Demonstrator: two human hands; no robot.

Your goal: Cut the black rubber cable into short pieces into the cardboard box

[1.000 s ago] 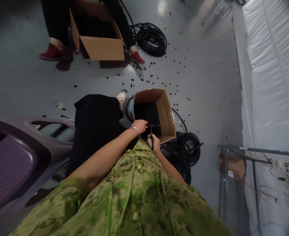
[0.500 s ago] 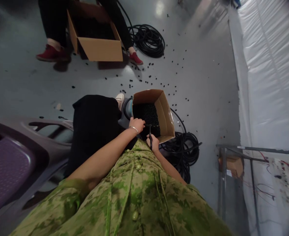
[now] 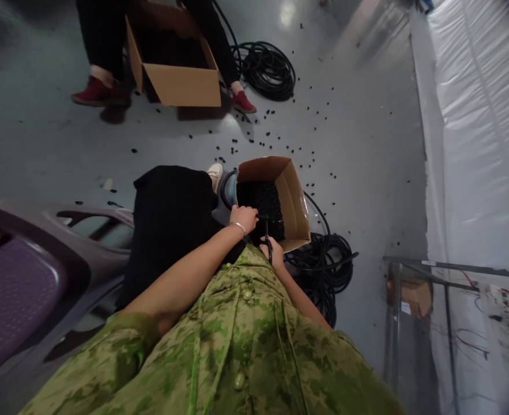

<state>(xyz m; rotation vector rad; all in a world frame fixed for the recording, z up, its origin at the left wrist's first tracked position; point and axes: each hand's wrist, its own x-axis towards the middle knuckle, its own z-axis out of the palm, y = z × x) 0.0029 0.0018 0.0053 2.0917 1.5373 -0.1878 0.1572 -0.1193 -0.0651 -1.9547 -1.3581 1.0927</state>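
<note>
My left hand [image 3: 244, 217] is closed around a black hose, whose end [image 3: 261, 217] pokes out to the right of my fingers. Just below it, my right hand [image 3: 275, 253] grips black-handled scissors [image 3: 267, 231], blades pointing up at the hose end. Whether the blades are apart is too small to tell. Both hands are over the near side of an open cardboard box [image 3: 295, 202]. Inside lie many small black pieces [image 3: 268, 199]. A loop of the black hose [image 3: 225, 190] curves beside the box's left wall.
Coiled black hose [image 3: 338, 253] lies right of the box. Across the floor, a person in red shoes [image 3: 98, 92] sits behind another cardboard box [image 3: 185, 85], beside a second coil [image 3: 271, 72]. Black bits are scattered between. A purple chair [image 3: 16, 300] stands left, a metal frame [image 3: 431, 265] right.
The view has shifted slightly, moving everything a little to the right. My hands keep the same hold on hose and scissors, with the hose end and blades still close together.
</note>
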